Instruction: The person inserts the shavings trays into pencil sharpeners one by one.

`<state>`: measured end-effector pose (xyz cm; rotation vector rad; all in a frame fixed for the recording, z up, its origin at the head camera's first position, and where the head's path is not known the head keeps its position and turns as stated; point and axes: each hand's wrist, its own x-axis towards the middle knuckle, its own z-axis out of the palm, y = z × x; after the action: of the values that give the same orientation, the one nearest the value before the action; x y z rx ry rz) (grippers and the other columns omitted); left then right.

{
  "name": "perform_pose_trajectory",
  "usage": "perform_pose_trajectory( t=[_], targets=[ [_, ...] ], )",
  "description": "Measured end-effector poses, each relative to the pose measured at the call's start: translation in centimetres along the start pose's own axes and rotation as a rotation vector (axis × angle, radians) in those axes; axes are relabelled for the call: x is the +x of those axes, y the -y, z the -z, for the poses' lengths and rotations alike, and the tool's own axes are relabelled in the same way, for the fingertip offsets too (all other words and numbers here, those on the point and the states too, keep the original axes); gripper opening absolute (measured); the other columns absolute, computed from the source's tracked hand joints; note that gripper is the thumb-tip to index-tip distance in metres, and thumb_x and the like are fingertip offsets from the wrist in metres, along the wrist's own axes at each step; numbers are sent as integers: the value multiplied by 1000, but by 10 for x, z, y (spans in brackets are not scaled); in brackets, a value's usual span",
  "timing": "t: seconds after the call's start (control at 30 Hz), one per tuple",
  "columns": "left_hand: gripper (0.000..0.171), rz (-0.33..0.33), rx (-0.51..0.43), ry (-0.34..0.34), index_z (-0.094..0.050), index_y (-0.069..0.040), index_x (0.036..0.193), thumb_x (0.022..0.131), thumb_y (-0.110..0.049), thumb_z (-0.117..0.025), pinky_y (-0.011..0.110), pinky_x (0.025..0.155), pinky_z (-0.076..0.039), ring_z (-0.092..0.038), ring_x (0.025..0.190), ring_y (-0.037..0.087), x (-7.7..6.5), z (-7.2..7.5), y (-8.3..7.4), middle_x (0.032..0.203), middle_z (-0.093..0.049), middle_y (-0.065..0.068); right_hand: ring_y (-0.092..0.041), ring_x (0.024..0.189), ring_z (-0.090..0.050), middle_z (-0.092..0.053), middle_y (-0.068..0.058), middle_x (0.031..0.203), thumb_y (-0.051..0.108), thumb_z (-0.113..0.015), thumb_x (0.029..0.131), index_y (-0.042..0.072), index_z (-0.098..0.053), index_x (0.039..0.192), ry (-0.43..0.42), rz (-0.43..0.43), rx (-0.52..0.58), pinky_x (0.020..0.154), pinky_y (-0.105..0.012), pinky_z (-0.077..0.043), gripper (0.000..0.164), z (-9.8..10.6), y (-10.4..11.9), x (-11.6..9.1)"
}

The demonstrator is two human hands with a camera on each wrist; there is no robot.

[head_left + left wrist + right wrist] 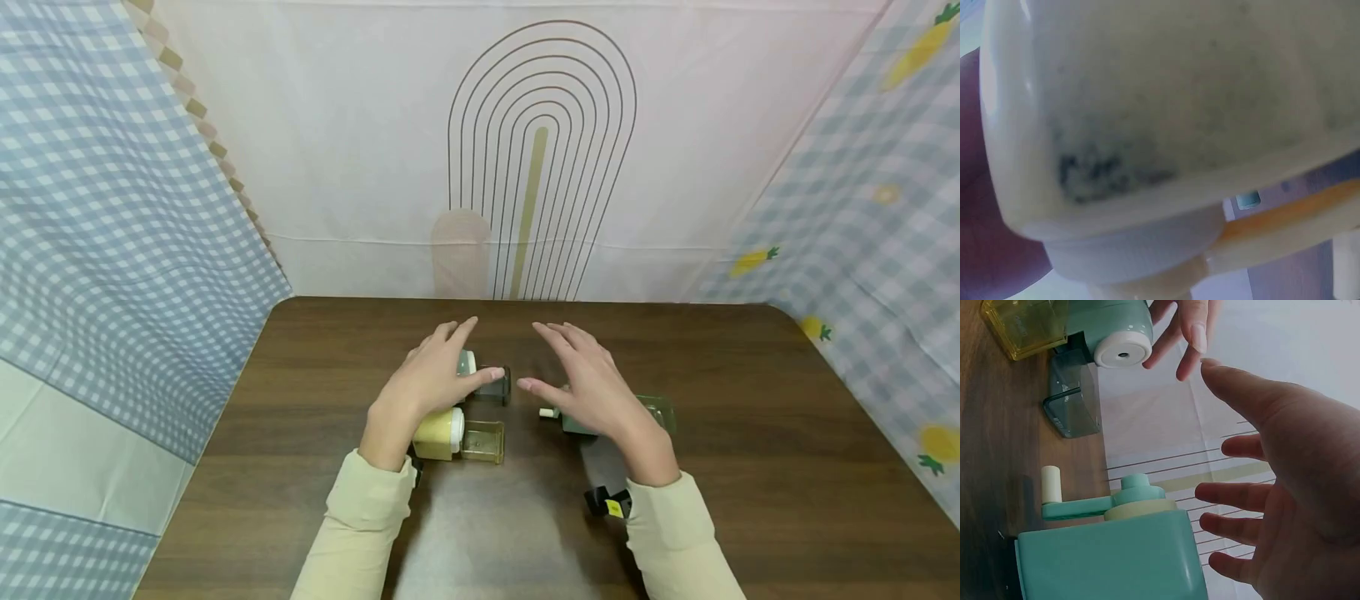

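My left hand (429, 375) is held over the table's left middle, fingers extended and holding nothing. Below it lie a yellow crank pencil sharpener (435, 437) with a see-through amber drawer (482, 442) and, partly covered, a teal sharpener (1110, 325) with a smoky drawer (495, 388). Opposite, my right hand (591, 382) has its thumb apart from its straight fingers and grips nothing. Under it is a green sharpener (1110, 556) with a cream-handled crank (1079, 507). A blurred cream body (1179, 94), close up, fills most of the left wrist view.
The brown wooden table (750, 467) has rounded far corners. A white patterned cloth (360, 150) hangs behind it, with checked cloths (120, 208) at the sides. Black pieces (606, 503) show by the wrists. The green sharpener's clear drawer (660, 412) extends right.
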<state>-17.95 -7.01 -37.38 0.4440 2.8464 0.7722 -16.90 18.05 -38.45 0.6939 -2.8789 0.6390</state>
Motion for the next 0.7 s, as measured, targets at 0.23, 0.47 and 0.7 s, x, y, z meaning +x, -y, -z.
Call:
perform_pose_trajectory(
  t=[0.23, 0.47, 0.7],
  targets=[
    [91, 13, 21, 30, -23, -20, 163, 93, -67, -59, 64, 114, -32, -32, 144, 41, 1, -3, -1, 162, -31, 19, -39, 144, -32, -45, -17, 154, 52, -69, 94, 14, -38, 156, -2, 8, -4, 106, -75, -31, 79, -4, 1, 1],
    [88, 21, 41, 44, -25, -19, 162, 95, -64, -58, 63, 114, -32, -31, 145, 40, 2, -4, -1, 162, -32, 19, -38, 140, -38, -47, -16, 152, 50, -69, 95, 16, -40, 156, -3, 20, -4, 104, -74, -35, 75, -10, 5, 3],
    [86, 37, 59, 59, -27, -16, 161, 96, -60, -60, 63, 115, -31, -30, 145, 42, 2, -4, 1, 161, -32, 21, -38, 137, -43, -49, -16, 151, 50, -67, 96, 17, -40, 156, 60, -1, -5, 102, -73, -38, 73, -16, 6, 3]
  ],
)
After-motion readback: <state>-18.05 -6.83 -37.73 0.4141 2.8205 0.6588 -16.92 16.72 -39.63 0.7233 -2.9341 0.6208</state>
